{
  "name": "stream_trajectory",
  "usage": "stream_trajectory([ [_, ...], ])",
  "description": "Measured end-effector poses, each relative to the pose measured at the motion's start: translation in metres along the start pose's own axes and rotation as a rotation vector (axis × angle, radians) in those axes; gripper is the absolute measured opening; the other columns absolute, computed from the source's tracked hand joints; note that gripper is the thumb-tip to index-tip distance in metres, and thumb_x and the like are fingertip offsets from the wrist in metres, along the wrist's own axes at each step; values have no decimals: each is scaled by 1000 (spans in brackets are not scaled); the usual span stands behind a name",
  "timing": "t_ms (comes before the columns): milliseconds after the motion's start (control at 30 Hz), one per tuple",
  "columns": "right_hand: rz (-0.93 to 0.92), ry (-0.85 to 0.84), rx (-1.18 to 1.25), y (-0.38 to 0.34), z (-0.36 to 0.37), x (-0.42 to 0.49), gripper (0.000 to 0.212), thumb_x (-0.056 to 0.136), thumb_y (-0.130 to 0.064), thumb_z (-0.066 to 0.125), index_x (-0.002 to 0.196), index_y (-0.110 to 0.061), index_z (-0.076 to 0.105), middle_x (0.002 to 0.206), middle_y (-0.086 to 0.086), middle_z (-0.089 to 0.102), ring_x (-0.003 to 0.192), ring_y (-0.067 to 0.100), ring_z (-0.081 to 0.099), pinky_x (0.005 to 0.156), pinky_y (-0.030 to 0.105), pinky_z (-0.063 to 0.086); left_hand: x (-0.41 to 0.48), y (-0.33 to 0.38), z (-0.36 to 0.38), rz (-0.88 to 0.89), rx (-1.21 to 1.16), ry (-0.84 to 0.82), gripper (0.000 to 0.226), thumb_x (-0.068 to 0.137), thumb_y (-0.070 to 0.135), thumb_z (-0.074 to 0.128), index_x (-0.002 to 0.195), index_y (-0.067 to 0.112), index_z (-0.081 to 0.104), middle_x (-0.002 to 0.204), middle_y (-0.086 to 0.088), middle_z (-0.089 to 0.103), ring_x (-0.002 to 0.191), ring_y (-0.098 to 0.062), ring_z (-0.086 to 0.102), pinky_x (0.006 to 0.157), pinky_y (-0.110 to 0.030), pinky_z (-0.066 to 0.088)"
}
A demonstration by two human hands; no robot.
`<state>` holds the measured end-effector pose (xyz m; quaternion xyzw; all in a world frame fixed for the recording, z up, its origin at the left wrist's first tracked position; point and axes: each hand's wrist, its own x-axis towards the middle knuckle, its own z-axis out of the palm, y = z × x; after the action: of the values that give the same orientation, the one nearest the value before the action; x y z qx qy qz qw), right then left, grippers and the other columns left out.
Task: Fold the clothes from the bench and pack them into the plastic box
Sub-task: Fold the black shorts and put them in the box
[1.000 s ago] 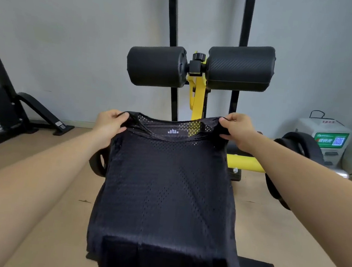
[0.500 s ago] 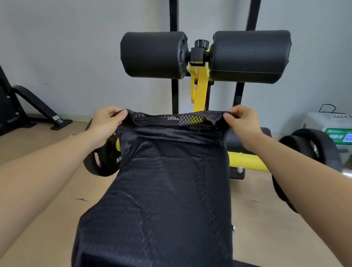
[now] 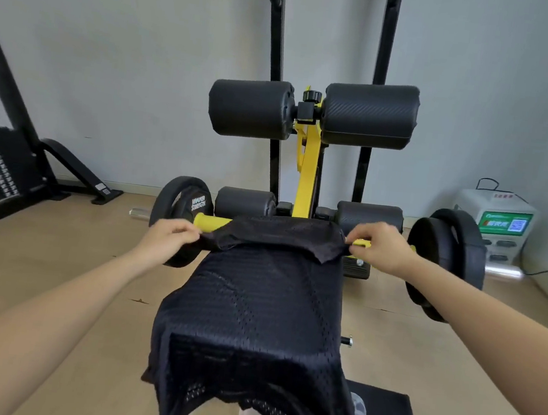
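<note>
Though beyond left grip (image 3: 171, 235), "HAMMER STRENGTH" on plate (image 3: 178, 202).

Blocked just beyond the left hand (image 3: 169, 237) by a weight plate (image 3: 172, 200), outward of the right hand (image 3: 376, 248) by two more plates (image 3: 449, 263), ahead between both by foam rollers (image 3: 246, 202); open over bare floor (image 3: 58, 252) outside either forearm.

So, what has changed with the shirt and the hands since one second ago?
The left hand and right hand lowered the black shirt, its top edge going from under the upper roller pads down to the yellow bar. Unchanged: each hand pinches one top corner.
</note>
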<state>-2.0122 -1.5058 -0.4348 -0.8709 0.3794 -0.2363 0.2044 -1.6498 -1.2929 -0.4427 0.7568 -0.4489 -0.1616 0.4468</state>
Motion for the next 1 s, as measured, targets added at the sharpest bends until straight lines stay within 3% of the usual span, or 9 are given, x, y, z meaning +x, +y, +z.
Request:
stream_trajectory([
  [100,18,-46,-113,-2,0,-26,20,82,-10,65,92,-23,75,99,-11,66,95,10,58,79,24,44,-25,2,4,27,81,7,19,92,23,65,82,30,79,94,14,75,103,-14,64,88,-34,47],
  [200,4,-14,-28,-10,1,-54,16,85,-8,67,91,-19,76,92,-10,69,83,2,60,71,10,44,-51,11,12,125,149,4,19,91,23,65,82,33,78,89,23,73,96,-5,65,90,-37,52],
  [333,12,-91,132,-28,8,-100,9,86,-11,70,84,-20,72,84,-6,71,80,6,65,77,26,55,-93,38,36,320,251,-124,14,89,25,69,91,37,74,97,23,71,102,0,59,96,-36,48],
  [467,125,-185,225,-48,17,-141,9,85,-13,68,86,-22,69,86,-5,70,82,9,65,76,27,54,-137,60,58,574,399,-240,12,87,42,70,99,40,70,104,26,65,108,0,55,92,-32,48],
  [600,259,-234,309,-60,34,-178,33,75,-17,76,104,-20,60,98,-1,65,86,14,62,75,27,52,-165,64,79,682,451,-268,26,83,51,72,107,40,69,111,27,61,110,1,51,90,-25,45],
  [700,273,-222,276,-60,60,-200,50,71,-30,84,109,-20,53,102,-4,61,88,9,58,68,18,46,-170,59,90,680,421,-222,21,84,44,75,103,37,70,111,24,62,106,0,52,89,-31,46],
  [767,240,-197,225,-54,78,-207,45,75,-33,82,108,-20,54,100,-6,63,86,7,58,69,21,49,-168,56,91,680,385,-205,11,85,40,76,93,34,72,106,22,65,103,-2,56,88,-35,49],
  [867,143,-154,129,-39,87,-209,17,85,-24,73,92,-14,61,86,1,67,80,19,61,75,39,53,-168,54,89,711,375,-215,8,88,37,74,85,30,71,103,20,66,100,-4,58,85,-36,51],
  [1000,162,-200,225,-24,75,-211,16,88,-21,71,76,-19,60,74,-1,63,68,13,57,65,24,45,-173,51,82,762,419,-228,6,90,31,72,86,29,68,104,19,64,99,-3,56,86,-33,48],
])
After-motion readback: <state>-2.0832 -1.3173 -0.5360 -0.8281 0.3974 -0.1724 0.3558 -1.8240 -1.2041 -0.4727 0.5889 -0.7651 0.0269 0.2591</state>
